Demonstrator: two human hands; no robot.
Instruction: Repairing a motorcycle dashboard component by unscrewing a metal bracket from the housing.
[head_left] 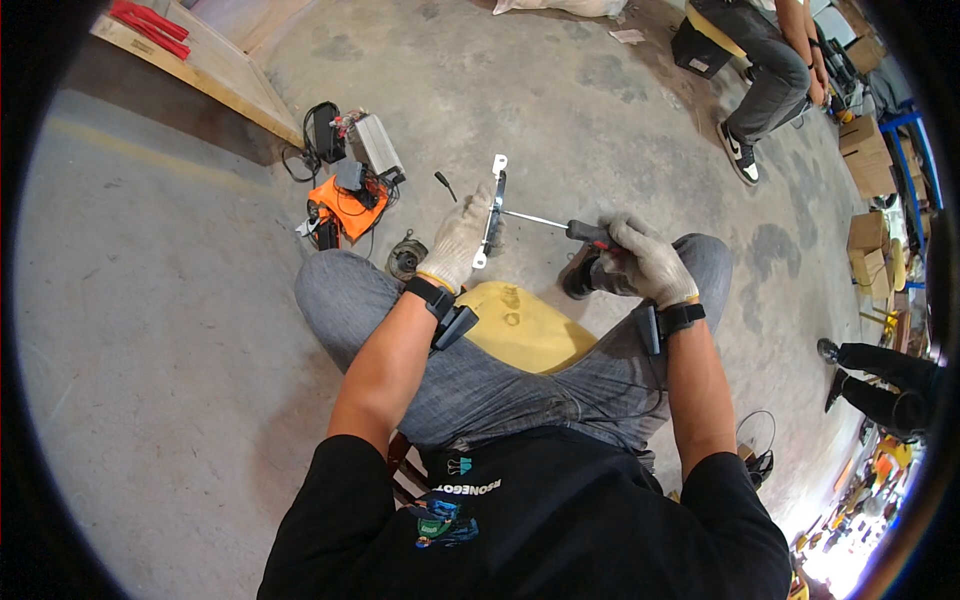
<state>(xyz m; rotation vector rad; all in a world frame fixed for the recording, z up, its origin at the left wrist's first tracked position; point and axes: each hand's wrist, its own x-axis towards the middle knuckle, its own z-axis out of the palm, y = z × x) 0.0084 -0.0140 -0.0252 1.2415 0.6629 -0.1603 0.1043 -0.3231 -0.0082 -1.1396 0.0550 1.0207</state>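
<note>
At frame centre I am clamping the white metal bracket (pixel 492 212) in my left hand (pixel 457 240) while my right hand (pixel 645 262) is gripping the screwdriver (pixel 560 226), tip at bracket; screw apparently unfinished.

"Where is the camera?"

"Up on the person's head. It looks almost straight down."

"What is near?"

"The black shirt (pixel 530 520) and the knees sit close, at the bottom and middle. The left hand (pixel 458 240) and right hand (pixel 645 262) are a bit farther out."

"And far?"

"The concrete floor (pixel 180 330) spreads all round. A wooden board (pixel 215 70) is far left, cardboard boxes (pixel 868 150) far right."

"Why do edges bend?"

"It's a wide round lens. There is only this one view."
</note>
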